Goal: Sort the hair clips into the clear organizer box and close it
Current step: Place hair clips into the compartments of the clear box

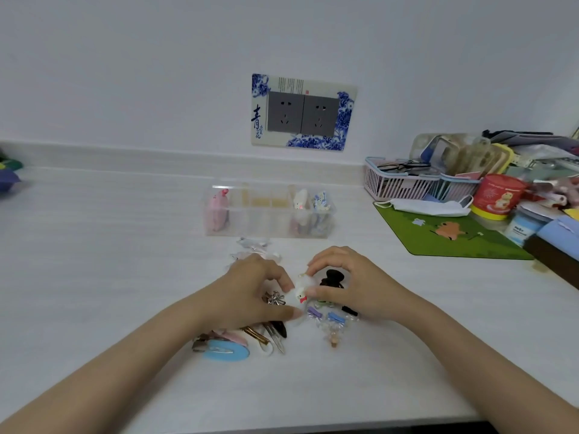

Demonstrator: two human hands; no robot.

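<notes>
A clear organizer box [266,225] stands open at the middle of the white desk, with a pink clip in its left compartment and white and blue clips in its right ones. In front of it lies a loose pile of hair clips [238,343]. My left hand [250,292] and my right hand [351,283] meet over the pile, both pinching a small white cartoon clip [300,291] with a red bow. A black claw clip [332,277] sits under my right fingers. Small purple and blue clips [326,314] lie just below.
A green mouse mat [445,236] with a face mask [429,206] lies to the right. Behind it stand a pink basket [398,186], a red tub [498,195] and cluttered items. A wall socket [302,115] sits above the box. The desk's front edge runs near the bottom.
</notes>
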